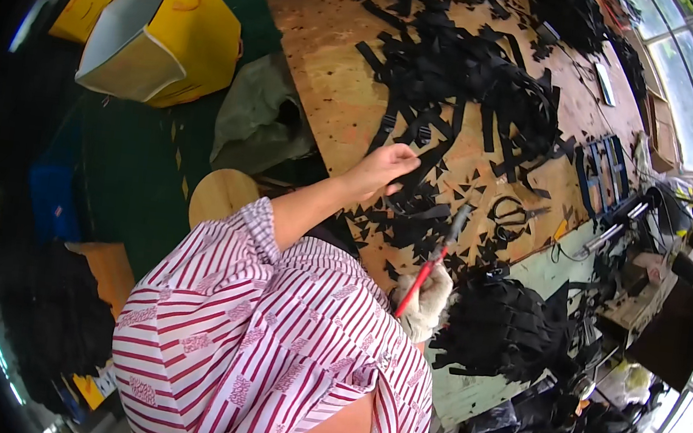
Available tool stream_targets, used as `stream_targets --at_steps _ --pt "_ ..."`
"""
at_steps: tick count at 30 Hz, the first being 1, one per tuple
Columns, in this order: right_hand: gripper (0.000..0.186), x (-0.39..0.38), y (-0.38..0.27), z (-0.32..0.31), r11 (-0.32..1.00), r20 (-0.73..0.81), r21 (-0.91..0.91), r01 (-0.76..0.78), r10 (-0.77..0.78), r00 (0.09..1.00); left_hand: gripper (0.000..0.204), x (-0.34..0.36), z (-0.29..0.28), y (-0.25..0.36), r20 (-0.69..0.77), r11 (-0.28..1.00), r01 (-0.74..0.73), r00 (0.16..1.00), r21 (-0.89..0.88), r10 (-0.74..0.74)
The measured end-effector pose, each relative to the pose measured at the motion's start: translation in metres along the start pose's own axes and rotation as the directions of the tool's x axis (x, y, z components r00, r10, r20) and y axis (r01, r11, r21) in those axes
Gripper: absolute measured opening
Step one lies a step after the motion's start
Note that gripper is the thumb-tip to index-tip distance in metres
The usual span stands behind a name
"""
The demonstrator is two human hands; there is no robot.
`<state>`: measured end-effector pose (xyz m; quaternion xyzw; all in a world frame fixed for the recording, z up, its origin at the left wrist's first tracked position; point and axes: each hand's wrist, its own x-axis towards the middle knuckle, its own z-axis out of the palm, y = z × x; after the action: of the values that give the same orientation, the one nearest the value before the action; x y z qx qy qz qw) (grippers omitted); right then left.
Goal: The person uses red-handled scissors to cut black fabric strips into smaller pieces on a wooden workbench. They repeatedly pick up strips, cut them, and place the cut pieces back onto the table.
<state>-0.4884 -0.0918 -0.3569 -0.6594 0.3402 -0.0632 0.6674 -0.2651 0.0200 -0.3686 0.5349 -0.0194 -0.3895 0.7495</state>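
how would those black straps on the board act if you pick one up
The black straps probably flop: they lie bent and tangled. Likely light, being thin flat strips. One may drag neighbours along, since they overlap in a heap on the wooden board.

Two hands: bare left hand [382, 169], gloved right hand [427, 298]. One red-handled tool [431, 265]. One scissors [511, 211]. Two yellow bins [166, 33]. Black strap pieces [456, 75]: too many to count.
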Motion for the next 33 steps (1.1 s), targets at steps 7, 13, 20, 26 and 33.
stream_targets --at_steps 7,13,20,26,33 --pt "0.067 -0.001 -0.022 0.005 0.967 0.181 -0.237 0.092 -0.049 0.982 0.016 -0.002 0.009 -0.008 0.02 0.993 0.038 0.999 0.107 -0.041" --pt "0.058 -0.002 -0.015 0.006 0.972 0.096 -0.232 0.024 -0.001 0.995 0.016 0.0 0.029 -0.006 0.02 0.977 0.002 1.0 0.213 -0.007" --pt "0.06 -0.001 -0.017 0.004 0.968 0.072 -0.251 0.002 0.016 0.997 0.015 -0.006 0.042 -0.014 0.187 0.951 0.049 0.976 0.304 -0.11" --pt "0.069 0.001 -0.023 0.004 0.958 0.063 -0.286 -0.018 0.038 0.997 0.017 -0.015 0.05 -0.009 0.219 0.939 0.032 0.969 0.341 -0.113" --pt "0.053 0.0 -0.01 0.008 0.991 0.044 -0.09 -0.104 0.108 0.993 0.017 -0.017 0.052 -0.003 0.164 0.946 0.05 0.981 0.32 -0.107"
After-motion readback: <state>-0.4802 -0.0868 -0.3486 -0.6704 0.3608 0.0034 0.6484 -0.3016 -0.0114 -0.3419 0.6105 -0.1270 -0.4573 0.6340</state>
